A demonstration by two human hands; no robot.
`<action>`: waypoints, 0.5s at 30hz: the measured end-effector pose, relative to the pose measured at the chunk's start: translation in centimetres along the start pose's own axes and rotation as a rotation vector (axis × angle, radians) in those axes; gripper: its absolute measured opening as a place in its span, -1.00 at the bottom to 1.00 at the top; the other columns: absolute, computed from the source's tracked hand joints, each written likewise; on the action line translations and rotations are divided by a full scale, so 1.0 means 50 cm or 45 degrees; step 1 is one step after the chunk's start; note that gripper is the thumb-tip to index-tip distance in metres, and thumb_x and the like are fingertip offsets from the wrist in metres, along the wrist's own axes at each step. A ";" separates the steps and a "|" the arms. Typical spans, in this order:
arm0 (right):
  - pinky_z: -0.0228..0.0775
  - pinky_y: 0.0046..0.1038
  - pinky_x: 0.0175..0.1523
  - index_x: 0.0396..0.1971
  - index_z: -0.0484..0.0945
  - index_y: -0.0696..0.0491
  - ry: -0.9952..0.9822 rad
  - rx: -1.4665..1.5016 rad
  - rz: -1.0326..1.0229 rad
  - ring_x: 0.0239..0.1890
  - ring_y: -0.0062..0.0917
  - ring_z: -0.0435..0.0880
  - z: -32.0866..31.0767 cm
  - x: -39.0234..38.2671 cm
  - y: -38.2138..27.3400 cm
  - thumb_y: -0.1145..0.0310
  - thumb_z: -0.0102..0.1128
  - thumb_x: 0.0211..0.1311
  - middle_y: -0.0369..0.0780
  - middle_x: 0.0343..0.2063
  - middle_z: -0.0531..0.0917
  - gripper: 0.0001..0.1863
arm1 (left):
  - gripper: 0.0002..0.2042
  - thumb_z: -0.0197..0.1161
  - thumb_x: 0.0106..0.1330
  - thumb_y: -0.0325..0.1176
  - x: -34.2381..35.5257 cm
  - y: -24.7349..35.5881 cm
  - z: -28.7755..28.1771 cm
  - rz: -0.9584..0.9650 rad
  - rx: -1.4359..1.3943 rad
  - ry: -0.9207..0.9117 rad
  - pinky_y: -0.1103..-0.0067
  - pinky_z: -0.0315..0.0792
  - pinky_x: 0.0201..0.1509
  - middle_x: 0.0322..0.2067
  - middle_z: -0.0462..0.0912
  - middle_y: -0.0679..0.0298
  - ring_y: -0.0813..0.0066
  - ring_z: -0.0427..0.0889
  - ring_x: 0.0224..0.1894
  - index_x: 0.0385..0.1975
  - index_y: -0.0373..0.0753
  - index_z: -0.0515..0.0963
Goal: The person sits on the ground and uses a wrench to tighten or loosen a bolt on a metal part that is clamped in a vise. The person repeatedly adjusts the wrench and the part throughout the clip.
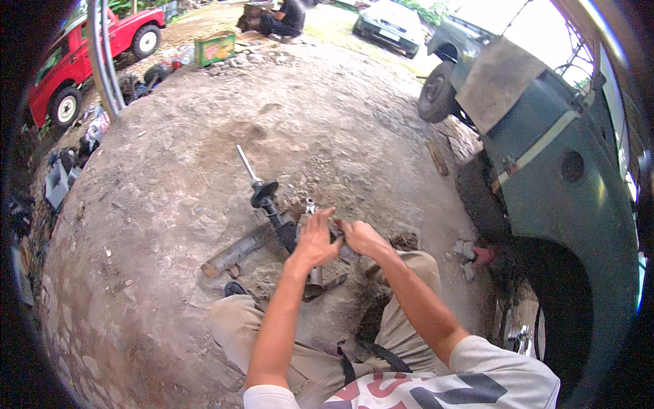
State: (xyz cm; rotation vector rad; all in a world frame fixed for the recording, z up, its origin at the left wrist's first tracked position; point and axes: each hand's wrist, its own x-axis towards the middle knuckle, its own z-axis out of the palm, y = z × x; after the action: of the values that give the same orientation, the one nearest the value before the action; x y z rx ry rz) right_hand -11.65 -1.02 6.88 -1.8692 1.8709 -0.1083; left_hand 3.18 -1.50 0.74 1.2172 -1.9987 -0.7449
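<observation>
Both hands work over a metal assembly between my bent legs. My left hand point(315, 237) has its fingers together over a metal part with a shiny fitting point(310, 206) at its top and a cylinder point(315, 276) showing below. My right hand point(362, 237), just right of it, is closed at the part's side; what it grips is hidden. A black strut point(272, 215) with a silver rod lies beside them on the left, near a rusty metal beam point(228, 258).
A green vehicle point(565, 198) stands close on my right, near a piece of wood point(436, 157). On the left are a pole point(109, 82), assorted debris point(61, 177) and a red vehicle point(82, 54). A seated person point(279, 20), green crate point(214, 49) and pale car point(385, 31) are farther back.
</observation>
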 end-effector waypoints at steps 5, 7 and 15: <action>0.38 0.00 0.01 -0.27 0.58 0.29 0.221 0.113 0.062 -0.13 0.15 0.56 0.022 -0.003 0.014 0.12 -0.27 0.40 0.25 -0.26 0.57 -0.47 | -0.39 0.29 0.17 -0.31 0.009 -0.013 0.024 0.077 -0.112 0.097 0.24 0.16 0.35 0.15 0.27 -0.14 -0.11 0.24 0.25 0.19 -0.32 0.18; 0.38 -0.01 0.01 -0.34 0.59 0.32 0.166 0.058 0.137 -0.14 0.15 0.56 0.016 -0.007 -0.018 0.12 -0.28 0.40 0.26 -0.27 0.57 -0.44 | -0.33 0.30 0.16 -0.22 0.003 -0.027 0.023 0.025 -0.133 -0.030 0.21 0.14 0.37 0.23 0.17 -0.09 -0.08 0.14 0.32 0.23 -0.27 0.15; 0.39 -0.02 -0.04 -0.19 0.53 0.27 0.147 -0.065 0.077 -0.15 0.10 0.58 -0.019 -0.032 -0.039 0.09 -0.26 0.39 0.21 -0.30 0.59 -0.48 | -0.24 0.42 0.06 -0.13 0.009 -0.023 0.014 -0.001 -0.139 -0.043 0.24 0.24 0.32 0.18 0.25 -0.07 -0.06 0.22 0.29 0.21 -0.25 0.16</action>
State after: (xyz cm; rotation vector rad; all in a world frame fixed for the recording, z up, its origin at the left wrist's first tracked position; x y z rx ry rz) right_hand -10.33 0.16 8.90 -1.8737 2.0241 -0.1526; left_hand 3.09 -2.25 -0.42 1.1491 -1.9583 -0.8686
